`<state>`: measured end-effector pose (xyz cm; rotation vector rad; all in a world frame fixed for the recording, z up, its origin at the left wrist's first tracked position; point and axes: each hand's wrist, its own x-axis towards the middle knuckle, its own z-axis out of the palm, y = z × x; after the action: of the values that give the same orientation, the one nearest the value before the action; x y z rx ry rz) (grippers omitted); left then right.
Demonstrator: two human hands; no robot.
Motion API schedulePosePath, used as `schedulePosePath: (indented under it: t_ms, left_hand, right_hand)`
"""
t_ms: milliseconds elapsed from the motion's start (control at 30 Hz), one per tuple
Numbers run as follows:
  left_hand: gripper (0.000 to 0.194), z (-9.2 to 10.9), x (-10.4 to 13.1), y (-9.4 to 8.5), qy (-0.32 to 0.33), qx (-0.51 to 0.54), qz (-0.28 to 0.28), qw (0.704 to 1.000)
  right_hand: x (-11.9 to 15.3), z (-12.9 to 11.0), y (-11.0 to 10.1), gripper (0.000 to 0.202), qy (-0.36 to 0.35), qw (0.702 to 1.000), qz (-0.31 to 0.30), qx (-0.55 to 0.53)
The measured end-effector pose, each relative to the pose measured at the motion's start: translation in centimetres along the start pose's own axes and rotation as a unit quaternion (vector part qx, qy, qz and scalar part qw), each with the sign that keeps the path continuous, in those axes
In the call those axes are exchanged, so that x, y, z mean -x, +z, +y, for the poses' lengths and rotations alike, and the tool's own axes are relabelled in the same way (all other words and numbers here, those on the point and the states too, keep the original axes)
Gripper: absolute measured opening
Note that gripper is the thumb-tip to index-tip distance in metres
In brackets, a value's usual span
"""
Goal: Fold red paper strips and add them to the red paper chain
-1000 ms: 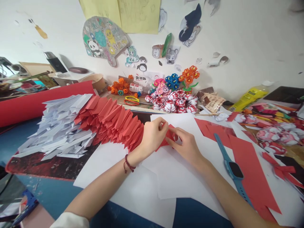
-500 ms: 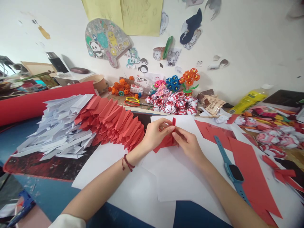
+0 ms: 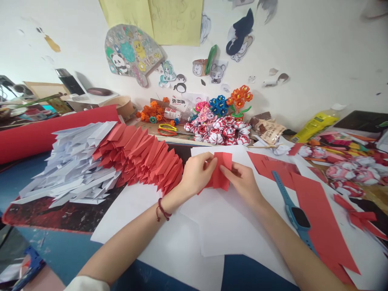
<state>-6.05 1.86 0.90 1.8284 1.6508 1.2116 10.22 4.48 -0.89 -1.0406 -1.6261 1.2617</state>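
Observation:
A small rectangle of red paper (image 3: 222,171) with a crease down it is held upright between my two hands, over white sheets (image 3: 224,226). My left hand (image 3: 198,171) pinches its left edge, fingers curled behind. On the other side, my right hand (image 3: 244,182) grips the right edge between thumb and fingers. More red paper lies just below, mostly hidden behind the hands. To the left of my left hand lies a long row of folded red paper pieces (image 3: 142,153), beside a heap of folded white paper pieces (image 3: 75,165).
Red sheets (image 3: 324,218) and a blue-strapped watch (image 3: 298,218) lie right of my right arm. Red-and-white paper flowers (image 3: 224,131) and scissors (image 3: 166,129) are at the back. A yellow bottle (image 3: 317,123) leans at right; a red roll (image 3: 57,127) lies left.
The red paper, earlier a narrow folded strip seen edge-on between my fingers, is now opened out and shows its flat face. My hands have moved slightly apart. The view has shifted a little.

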Motion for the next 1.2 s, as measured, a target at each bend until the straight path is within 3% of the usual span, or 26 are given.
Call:
schedulePosePath:
  t_ms: [133,300,400,500,600,800,967,1200]
  left_hand:
    - [0.018,0.3,0.3,-0.1,0.027,-0.065,0.07,0.995]
    - [0.014,0.0,0.6,0.0,0.153,-0.181,0.158,0.959]
    - [0.018,-0.4,0.6,0.1,0.231,-0.241,0.162,0.929]
    - [0.019,-0.6,0.6,0.1,0.259,-0.249,0.154,0.92]
    - [0.019,-0.2,0.5,-0.3,0.239,-0.212,0.142,0.937]
    - [0.023,0.7,-0.1,-1.2,0.112,-0.041,0.1,0.988]
    - [0.013,0.6,-0.4,-1.3,0.043,0.046,0.061,0.996]
    - [0.018,0.0,-0.7,-1.2,-0.01,0.095,-0.006,0.995]
  right_hand:
    - [0.2,0.1,0.2,0.041,0.007,0.999,-0.037,-0.033]
    - [0.3,0.2,0.5,0.045,0.011,0.997,-0.057,-0.053]
    - [0.3,0.0,0.5,0.043,0.007,0.997,-0.063,-0.051]
    - [0.4,-0.1,0.5,0.041,-0.001,0.998,-0.059,-0.036]
    - [0.4,-0.1,0.4,0.041,-0.013,0.999,-0.046,-0.014]
    - [0.5,0.0,0.3,0.034,-0.015,0.999,-0.034,0.011]
    - [0.6,0.2,0.2,0.03,-0.025,0.999,-0.023,0.029]
    - [0.5,0.1,0.2,0.029,-0.034,0.998,-0.008,0.058]
